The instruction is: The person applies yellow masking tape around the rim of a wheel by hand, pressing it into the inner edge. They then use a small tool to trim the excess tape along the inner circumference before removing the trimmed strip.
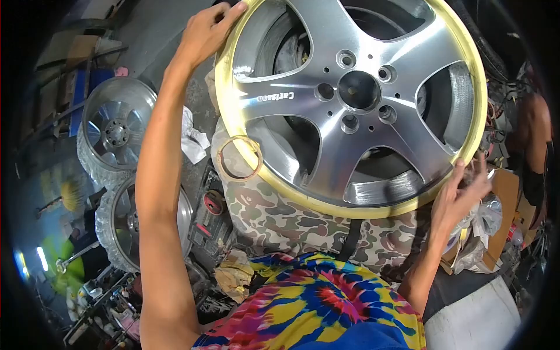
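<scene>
A silver five-spoke wheel rim faces up, with yellow tape round its outer edge. My left hand touches the tape at the rim's upper left, thumb and fingers pressed together; whatever they pinch is too small to name. At the lower right edge my right hand rests against the tape with its fingers apart, partly blurred. A nearly used-up tape roll hangs at the rim's lower left edge. Below the rim lies camouflage cloth.
Two more wheels, one upper and one lower, stand at the left with plastic round them. A black tool case lies beside them. At the right is a cardboard box with plastic scraps. Another person's arm shows at far right.
</scene>
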`<control>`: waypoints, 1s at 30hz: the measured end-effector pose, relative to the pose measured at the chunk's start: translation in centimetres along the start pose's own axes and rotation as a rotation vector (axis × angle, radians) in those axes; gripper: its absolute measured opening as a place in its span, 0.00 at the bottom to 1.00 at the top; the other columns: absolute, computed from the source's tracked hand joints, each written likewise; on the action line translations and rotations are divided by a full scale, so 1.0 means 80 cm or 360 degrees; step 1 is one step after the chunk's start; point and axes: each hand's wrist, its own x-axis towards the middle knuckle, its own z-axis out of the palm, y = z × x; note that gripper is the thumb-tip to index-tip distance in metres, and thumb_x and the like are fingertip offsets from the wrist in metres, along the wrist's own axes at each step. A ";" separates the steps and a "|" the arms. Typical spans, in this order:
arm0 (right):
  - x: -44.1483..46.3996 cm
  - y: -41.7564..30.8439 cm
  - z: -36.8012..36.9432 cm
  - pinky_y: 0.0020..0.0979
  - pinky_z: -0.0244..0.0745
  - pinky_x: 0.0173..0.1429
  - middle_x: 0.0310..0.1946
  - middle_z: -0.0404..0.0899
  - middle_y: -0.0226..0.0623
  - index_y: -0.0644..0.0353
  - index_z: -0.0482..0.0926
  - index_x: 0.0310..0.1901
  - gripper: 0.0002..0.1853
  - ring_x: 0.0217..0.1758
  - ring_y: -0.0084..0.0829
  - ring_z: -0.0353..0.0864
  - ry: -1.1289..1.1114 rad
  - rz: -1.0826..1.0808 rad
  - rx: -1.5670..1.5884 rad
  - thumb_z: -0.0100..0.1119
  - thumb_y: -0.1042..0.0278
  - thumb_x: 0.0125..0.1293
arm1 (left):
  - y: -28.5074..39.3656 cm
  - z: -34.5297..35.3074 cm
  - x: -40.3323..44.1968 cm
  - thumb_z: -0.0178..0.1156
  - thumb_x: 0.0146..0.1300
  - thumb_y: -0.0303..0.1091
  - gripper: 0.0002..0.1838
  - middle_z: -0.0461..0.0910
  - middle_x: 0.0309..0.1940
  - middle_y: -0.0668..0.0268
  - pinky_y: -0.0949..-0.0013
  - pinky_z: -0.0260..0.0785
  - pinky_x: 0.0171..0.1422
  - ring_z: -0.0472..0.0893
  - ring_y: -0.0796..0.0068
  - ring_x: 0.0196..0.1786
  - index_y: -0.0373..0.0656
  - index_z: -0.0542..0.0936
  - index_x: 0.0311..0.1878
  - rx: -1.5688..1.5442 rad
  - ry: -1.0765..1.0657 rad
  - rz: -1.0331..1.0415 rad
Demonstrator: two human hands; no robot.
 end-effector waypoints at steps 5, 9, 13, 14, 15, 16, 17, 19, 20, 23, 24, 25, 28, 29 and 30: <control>0.004 -0.062 -0.013 0.35 0.78 0.64 0.55 0.85 0.40 0.66 0.85 0.62 0.14 0.54 0.32 0.84 -0.0068 -0.0322 0.0297 0.66 0.71 0.80 | 0.003 -0.059 -0.145 0.67 0.78 0.58 0.27 0.79 0.29 0.73 0.71 0.67 0.44 0.74 0.81 0.36 0.39 0.88 0.38 -0.0164 -0.0505 -0.0145; -0.027 -0.124 0.019 0.39 0.78 0.56 0.47 0.84 0.43 0.62 0.87 0.56 0.12 0.48 0.39 0.83 -0.0728 -0.0357 0.0892 0.71 0.75 0.72 | 0.034 -0.052 -0.251 0.79 0.69 0.46 0.20 0.80 0.25 0.65 0.65 0.73 0.39 0.76 0.76 0.30 0.37 0.85 0.40 -0.0080 -0.0818 -0.0337; -0.068 -0.165 0.049 0.44 0.78 0.56 0.46 0.78 0.46 0.60 0.84 0.61 0.21 0.53 0.49 0.80 -0.1056 -0.0689 0.1129 0.74 0.73 0.66 | 0.062 -0.043 -0.282 0.78 0.69 0.36 0.16 0.78 0.24 0.66 0.66 0.72 0.37 0.75 0.77 0.28 0.36 0.80 0.42 -0.0044 -0.0618 -0.0429; -0.076 -0.174 0.051 0.44 0.78 0.56 0.46 0.78 0.46 0.60 0.84 0.61 0.21 0.53 0.49 0.80 -0.1055 -0.0684 0.1126 0.74 0.73 0.66 | 0.065 -0.041 -0.287 0.77 0.69 0.32 0.15 0.77 0.23 0.68 0.68 0.70 0.36 0.74 0.80 0.29 0.36 0.78 0.41 -0.0109 -0.0551 -0.0424; -0.084 -0.182 0.053 0.44 0.78 0.55 0.46 0.78 0.45 0.59 0.81 0.65 0.25 0.49 0.49 0.80 -0.1165 -0.0701 0.1158 0.75 0.68 0.67 | 0.073 -0.042 -0.290 0.77 0.69 0.32 0.15 0.77 0.23 0.68 0.68 0.70 0.36 0.74 0.80 0.29 0.36 0.78 0.41 -0.0112 -0.0557 -0.0418; -0.093 -0.188 0.055 0.45 0.77 0.53 0.46 0.78 0.44 0.59 0.79 0.68 0.29 0.46 0.49 0.79 -0.1278 -0.0717 0.1191 0.77 0.63 0.68 | 0.082 -0.045 -0.293 0.76 0.70 0.29 0.14 0.76 0.23 0.71 0.71 0.69 0.36 0.73 0.84 0.30 0.36 0.78 0.40 -0.0341 -0.0563 -0.0549; -0.102 -0.193 0.057 0.45 0.77 0.53 0.46 0.78 0.44 0.59 0.79 0.68 0.29 0.46 0.49 0.79 -0.1281 -0.0715 0.1191 0.77 0.63 0.68 | 0.090 -0.046 -0.298 0.75 0.70 0.27 0.13 0.74 0.23 0.74 0.74 0.68 0.36 0.72 0.87 0.31 0.36 0.77 0.40 -0.0568 -0.0563 -0.0684; -0.121 -0.202 0.058 0.49 0.78 0.56 0.50 0.78 0.46 0.56 0.71 0.77 0.42 0.50 0.54 0.81 -0.1490 -0.0603 0.1249 0.81 0.56 0.65 | 0.097 -0.035 -0.315 0.75 0.70 0.25 0.13 0.75 0.28 0.77 0.78 0.66 0.38 0.71 0.91 0.35 0.38 0.76 0.38 -0.0792 -0.0500 -0.0772; -0.125 -0.206 0.054 0.51 0.79 0.60 0.54 0.79 0.49 0.56 0.66 0.80 0.49 0.57 0.57 0.82 -0.1712 -0.0478 0.1298 0.83 0.55 0.62 | 0.100 -0.031 -0.323 0.76 0.70 0.25 0.13 0.76 0.30 0.77 0.78 0.67 0.38 0.71 0.91 0.35 0.38 0.77 0.39 -0.0886 -0.0510 -0.0758; -0.155 -0.213 0.068 0.51 0.80 0.64 0.60 0.79 0.51 0.55 0.62 0.83 0.51 0.63 0.55 0.83 -0.1665 -0.0436 0.1393 0.83 0.56 0.62 | 0.119 -0.024 -0.336 0.78 0.69 0.27 0.14 0.77 0.34 0.75 0.76 0.70 0.41 0.73 0.89 0.37 0.38 0.79 0.41 -0.1023 -0.0559 -0.0780; -0.161 -0.215 0.076 0.48 0.84 0.54 0.51 0.81 0.49 0.58 0.63 0.80 0.45 0.56 0.52 0.86 -0.1481 -0.0503 0.1431 0.78 0.62 0.65 | 0.122 -0.022 -0.339 0.78 0.70 0.28 0.13 0.77 0.33 0.74 0.74 0.71 0.43 0.74 0.87 0.38 0.37 0.80 0.43 -0.1076 -0.0620 -0.0700; -0.164 -0.213 0.078 0.48 0.84 0.54 0.51 0.81 0.49 0.58 0.63 0.80 0.45 0.56 0.52 0.86 -0.1486 -0.0497 0.1431 0.78 0.62 0.65 | 0.123 -0.022 -0.340 0.79 0.70 0.29 0.13 0.77 0.33 0.74 0.73 0.72 0.45 0.75 0.86 0.39 0.36 0.81 0.44 -0.1129 -0.0681 -0.0621; -0.159 -0.214 0.076 0.51 0.85 0.49 0.46 0.86 0.52 0.59 0.64 0.79 0.39 0.48 0.53 0.90 -0.1446 -0.0371 0.1368 0.71 0.68 0.69 | 0.109 -0.032 -0.329 0.77 0.71 0.31 0.13 0.82 0.35 0.66 0.68 0.75 0.49 0.80 0.77 0.40 0.33 0.83 0.49 -0.0821 -0.0707 -0.0403; -0.149 -0.210 0.072 0.52 0.85 0.47 0.42 0.88 0.52 0.60 0.68 0.75 0.33 0.43 0.54 0.90 -0.1552 -0.0306 0.1266 0.68 0.70 0.71 | 0.104 -0.033 -0.322 0.76 0.71 0.31 0.14 0.83 0.36 0.63 0.66 0.75 0.49 0.81 0.74 0.40 0.32 0.84 0.50 -0.0651 -0.0617 -0.0278; -0.142 -0.206 0.070 0.54 0.84 0.45 0.39 0.89 0.52 0.61 0.72 0.72 0.28 0.39 0.55 0.90 -0.1656 -0.0242 0.1163 0.65 0.72 0.72 | 0.102 -0.039 -0.313 0.73 0.70 0.29 0.12 0.85 0.42 0.59 0.62 0.76 0.55 0.84 0.64 0.46 0.33 0.85 0.52 -0.0408 -0.0570 -0.0148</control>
